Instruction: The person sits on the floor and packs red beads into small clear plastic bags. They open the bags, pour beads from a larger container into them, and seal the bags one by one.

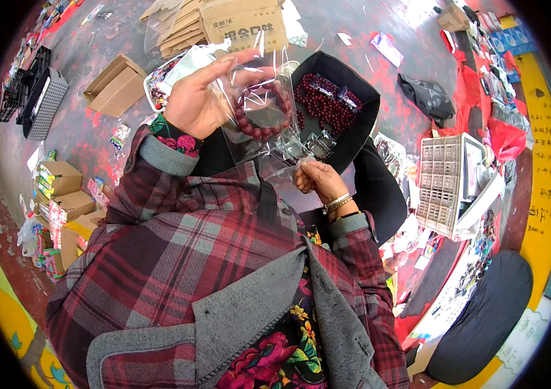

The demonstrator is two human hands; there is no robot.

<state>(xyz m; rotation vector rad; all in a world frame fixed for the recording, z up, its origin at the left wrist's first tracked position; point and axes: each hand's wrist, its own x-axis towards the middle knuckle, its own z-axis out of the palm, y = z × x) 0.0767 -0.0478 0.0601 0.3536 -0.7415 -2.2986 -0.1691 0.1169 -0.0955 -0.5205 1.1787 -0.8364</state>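
Observation:
My left hand (201, 97) is raised at the upper middle, holding a clear plastic bag (241, 148) with its fingers stretched along the upper part. Within the bag's outline shows a bracelet of dark red round beads (264, 133); glare hides whether the fingers touch the beads. Lower and to the right, my right hand (319, 180) is closed, pinching the bag's bottom end. Just beyond it a black open box (367, 107) rests by my legs. Several strands of dark red beads (330, 104) lie in it, along with crinkled clear packets (319, 144).
A white basket (188, 65) stands behind my left hand. Beyond are flattened cardboard (243, 26) and an open carton (116, 85). At right are a beige plastic crate (440, 185), a black bag (425, 97) and a dark stool seat (482, 318). Small cartons (61, 178) are stacked at left.

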